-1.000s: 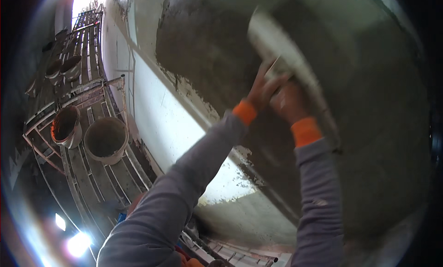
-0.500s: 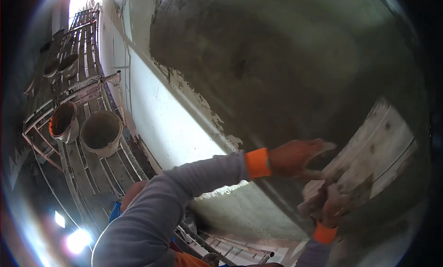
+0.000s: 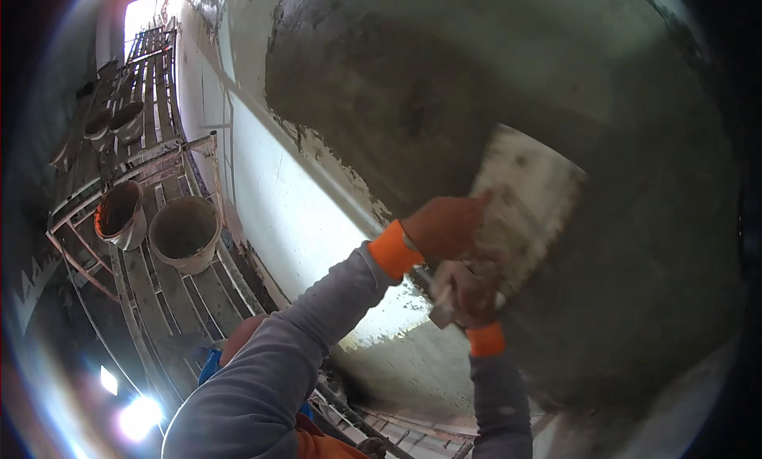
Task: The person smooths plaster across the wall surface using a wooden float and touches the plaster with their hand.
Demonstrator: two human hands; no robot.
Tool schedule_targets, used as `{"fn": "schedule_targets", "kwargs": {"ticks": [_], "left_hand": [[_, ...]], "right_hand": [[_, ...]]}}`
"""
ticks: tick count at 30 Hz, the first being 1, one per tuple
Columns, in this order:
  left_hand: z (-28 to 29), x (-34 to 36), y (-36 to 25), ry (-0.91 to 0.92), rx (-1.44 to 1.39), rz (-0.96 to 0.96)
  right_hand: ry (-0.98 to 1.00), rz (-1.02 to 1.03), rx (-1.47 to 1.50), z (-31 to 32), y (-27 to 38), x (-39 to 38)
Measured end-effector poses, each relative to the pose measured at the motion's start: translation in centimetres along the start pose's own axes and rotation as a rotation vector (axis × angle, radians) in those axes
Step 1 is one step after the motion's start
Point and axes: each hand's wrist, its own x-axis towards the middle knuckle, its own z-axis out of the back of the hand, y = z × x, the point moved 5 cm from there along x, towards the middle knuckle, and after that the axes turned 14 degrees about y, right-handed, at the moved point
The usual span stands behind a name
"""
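Observation:
A wide, pale, mortar-stained plastering float point(image 3: 530, 193) lies against the wet grey plaster point(image 3: 381, 86) on the wall. My right hand point(image 3: 474, 292) is closed round its lower, handle end; the handle is mostly hidden by the fingers. My left hand point(image 3: 446, 229) is at the float's left edge, just above the right hand, with its fingers stretched out against the board. Motion blurs those fingertips a little. Both wrists show orange cuffs on grey sleeves. A ragged plaster edge point(image 3: 349, 181) runs beside a bright white strip of wall point(image 3: 294, 213).
Scaffold planks point(image 3: 171, 300) run along the left. On them stand a bucket with an orange rim point(image 3: 121, 217) and a pale bucket point(image 3: 186, 237), with several more farther off. A metal scaffold rail point(image 3: 135, 173) crosses behind these two. A bright lamp point(image 3: 140, 418) shines at lower left.
The float has swept left across the wall and turned more upright, with my right hand on it. My left hand has moved left and come onto the board.

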Motion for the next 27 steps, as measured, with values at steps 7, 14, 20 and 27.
{"fn": "schedule_targets", "kwargs": {"ticks": [7,14,20,27], "left_hand": [[3.7,-0.3,13.0,-0.270,-0.059,0.155],[1.3,4.4,12.1,-0.270,-0.236,0.052],[-3.4,0.9,9.3,-0.348,-0.225,-0.157],[-8.3,2.4,13.3,-0.619,-1.468,-0.239]], "right_hand": [[-0.193,-0.128,0.652,-9.6,-6.5,13.1],[-0.272,0.303,0.149,-7.9,-12.8,8.3],[-0.007,-0.392,0.578,-5.0,-8.8,4.0],[0.462,-0.285,-0.505,-2.5,-6.8,9.0]]}}
